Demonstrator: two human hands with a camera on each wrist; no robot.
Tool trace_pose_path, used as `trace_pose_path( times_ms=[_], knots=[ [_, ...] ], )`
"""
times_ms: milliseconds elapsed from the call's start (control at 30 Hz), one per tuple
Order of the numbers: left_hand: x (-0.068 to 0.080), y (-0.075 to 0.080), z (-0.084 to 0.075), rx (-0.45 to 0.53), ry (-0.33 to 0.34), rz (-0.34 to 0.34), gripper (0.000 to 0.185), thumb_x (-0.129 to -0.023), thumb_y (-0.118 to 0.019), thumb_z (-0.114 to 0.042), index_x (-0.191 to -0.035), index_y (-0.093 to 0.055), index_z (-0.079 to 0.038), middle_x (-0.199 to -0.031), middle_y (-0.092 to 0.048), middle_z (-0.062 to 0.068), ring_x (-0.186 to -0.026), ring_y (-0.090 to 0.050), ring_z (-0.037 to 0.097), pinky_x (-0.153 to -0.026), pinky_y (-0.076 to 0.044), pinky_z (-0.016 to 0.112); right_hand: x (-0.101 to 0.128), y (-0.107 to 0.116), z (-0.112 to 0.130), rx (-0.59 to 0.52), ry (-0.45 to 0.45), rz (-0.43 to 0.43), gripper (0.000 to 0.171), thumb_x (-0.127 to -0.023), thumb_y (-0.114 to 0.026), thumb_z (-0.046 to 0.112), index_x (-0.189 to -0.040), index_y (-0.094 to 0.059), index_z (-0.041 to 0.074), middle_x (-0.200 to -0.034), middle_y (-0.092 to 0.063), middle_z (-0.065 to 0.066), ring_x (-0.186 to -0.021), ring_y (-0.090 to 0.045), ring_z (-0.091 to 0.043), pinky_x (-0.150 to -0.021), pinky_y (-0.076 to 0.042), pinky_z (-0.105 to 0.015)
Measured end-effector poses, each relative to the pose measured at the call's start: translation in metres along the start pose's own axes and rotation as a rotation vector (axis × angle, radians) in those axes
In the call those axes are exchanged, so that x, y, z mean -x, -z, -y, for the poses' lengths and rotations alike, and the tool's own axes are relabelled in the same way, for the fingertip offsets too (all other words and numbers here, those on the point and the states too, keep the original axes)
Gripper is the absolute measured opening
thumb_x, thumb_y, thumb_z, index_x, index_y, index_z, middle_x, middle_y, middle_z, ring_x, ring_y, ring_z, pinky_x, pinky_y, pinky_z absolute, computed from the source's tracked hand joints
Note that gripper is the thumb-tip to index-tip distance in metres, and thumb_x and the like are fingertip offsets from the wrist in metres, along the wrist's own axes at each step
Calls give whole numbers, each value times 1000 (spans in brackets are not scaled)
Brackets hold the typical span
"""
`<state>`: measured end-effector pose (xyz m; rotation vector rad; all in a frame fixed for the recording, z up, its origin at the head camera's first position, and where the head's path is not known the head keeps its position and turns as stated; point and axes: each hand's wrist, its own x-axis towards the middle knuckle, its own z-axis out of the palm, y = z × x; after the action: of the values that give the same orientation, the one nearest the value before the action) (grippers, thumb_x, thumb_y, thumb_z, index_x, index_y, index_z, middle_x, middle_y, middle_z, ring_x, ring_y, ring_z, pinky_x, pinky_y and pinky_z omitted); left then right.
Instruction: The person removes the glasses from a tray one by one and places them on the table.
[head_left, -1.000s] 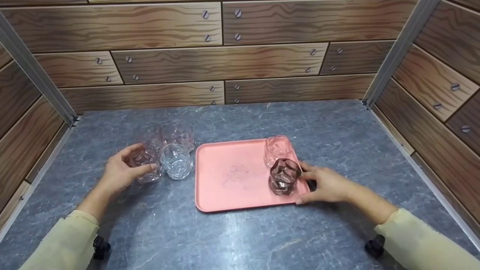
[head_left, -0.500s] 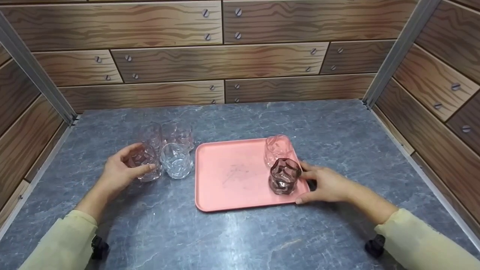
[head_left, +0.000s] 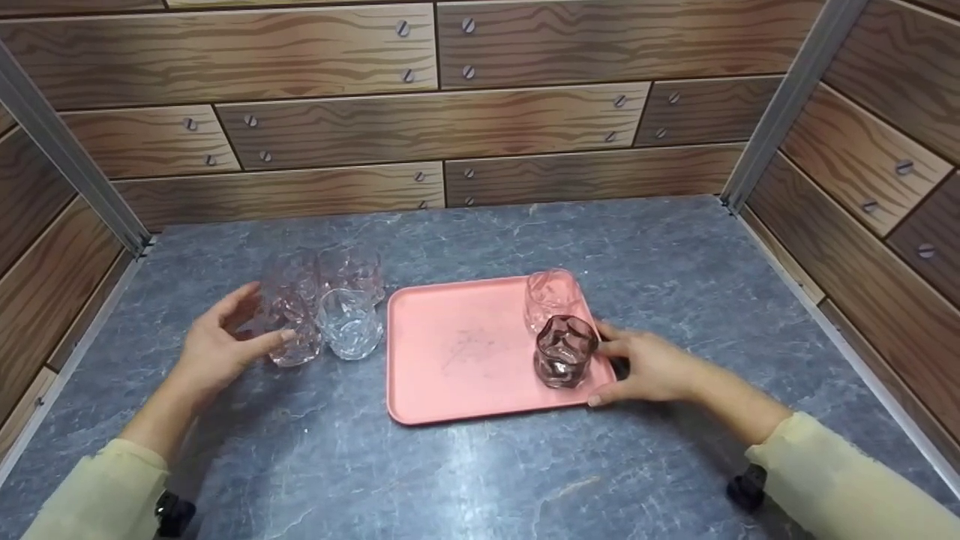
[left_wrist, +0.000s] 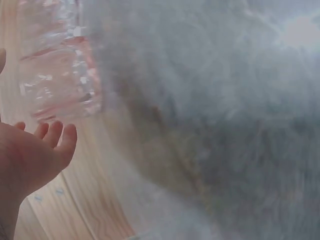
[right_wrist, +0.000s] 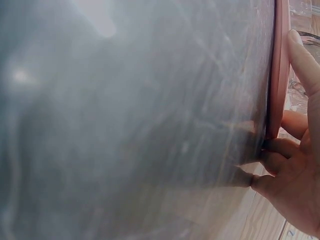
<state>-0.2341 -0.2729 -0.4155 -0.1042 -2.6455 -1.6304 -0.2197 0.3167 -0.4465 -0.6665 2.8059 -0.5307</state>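
Standing on the pink tray (head_left: 465,352) are two glasses, a dark smoky glass (head_left: 565,351) at its right edge and a pale pink glass (head_left: 548,297) just behind it, while four more tumblers remain on the counter (head_left: 480,465) to the tray's left: a pinkish tumbler (head_left: 291,337) nearest the left hand (head_left: 217,346), a clear tumbler (head_left: 347,324) beside it, and two rear tumblers (head_left: 324,270) behind them. So roughly a third of the glasses appear loaded (a judgement from the layout alone). The left hand's fingers are spread and relaxed, thumb close to the pinkish tumbler but, as far as I can tell, not gripping it. The right hand (head_left: 651,367) rests at the tray's right rim, fingers curled against the edge. Both wrist views are blurred; the left one shows only a smeared glass (left_wrist: 60,75), and the sleeves run out of the picture.
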Motion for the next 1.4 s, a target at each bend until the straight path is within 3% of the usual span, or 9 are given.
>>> trace_pose_path(
  times_ms=[133, 233, 400, 633, 833, 1000, 1133, 1400],
  knots=[
    [7, 5, -17, 11, -58, -57, 98, -90, -88, -17, -166, -28, -1, -164, -39, 27, -149, -41, 43, -119, -38, 58, -1, -1, 1, -2, 12, -2, 103, -76, -80, 76, -144, -63, 0, -164, -35, -30, -145, -39, -57, -118, -30, -71],
    [11, 3, -36, 6, -115, -87, 94, -89, -88, -16, -165, -33, -4, -163, -44, 22, -149, -44, 38, -119, -41, 53, -2, -1, 2, -5, 12, 2, 104, -76, -79, 76, -145, -62, 1, -164, -34, -30, -146, -38, -57, -119, -30, -71],
    [11, -18, -70, 39, -228, -73, 88, -85, -92, -14, -159, -46, -6, -155, -55, 14, -143, -51, 30, -117, -44, 43, -2, -1, 4, -7, -14, 17, 106, -76, -78, 78, -147, -61, 2, -166, -32, -28, -146, -36, -57, -119, -28, -72],
    [2, -73, -106, 92, -342, 81, 88, -79, -96, -14, -154, -52, -4, -147, -62, 11, -136, -57, 29, -115, -46, 47, -3, -1, 5, -17, -6, 8, 104, -76, -81, 75, -147, -61, 1, -166, -32, -28, -146, -37, -58, -119, -28, -72],
    [-7, -127, -127, 124, -384, 216, 91, -78, -97, -22, -154, -52, -5, -146, -63, 10, -133, -59, 27, -113, -48, 43, -2, -1, 3, -13, 5, 9, 104, -77, -80, 75, -146, -61, 0, -165, -32, -29, -145, -37, -59, -117, -29, -73],
    [-12, -174, -133, 95, -384, 326, 90, -79, -96, -32, -154, -52, -7, -147, -62, 8, -133, -59, 25, -112, -49, 41, 1, 1, 3, -9, -14, 14, 103, -77, -80, 75, -146, -61, 1, -166, -32, -28, -145, -36, -60, -117, -27, -75],
    [-14, -205, -134, 88, -333, 399, 91, -81, -94, -34, -156, -50, -10, -150, -60, 6, -136, -57, 26, -113, -48, 44, 1, 1, 2, -5, 8, 4, 101, -77, -81, 73, -146, -62, 1, -164, -34, -30, -145, -37, -59, -117, -29, -74],
    [-16, -251, -133, 97, -296, 448, 93, -76, -97, -34, -155, -53, -11, -150, -60, 3, -132, -60, 25, -113, -47, 47, 0, 1, 0, 0, 34, -8, 102, -78, -80, 75, -146, -62, 1, -163, -35, -31, -144, -39, -58, -117, -31, -73]
  ],
)
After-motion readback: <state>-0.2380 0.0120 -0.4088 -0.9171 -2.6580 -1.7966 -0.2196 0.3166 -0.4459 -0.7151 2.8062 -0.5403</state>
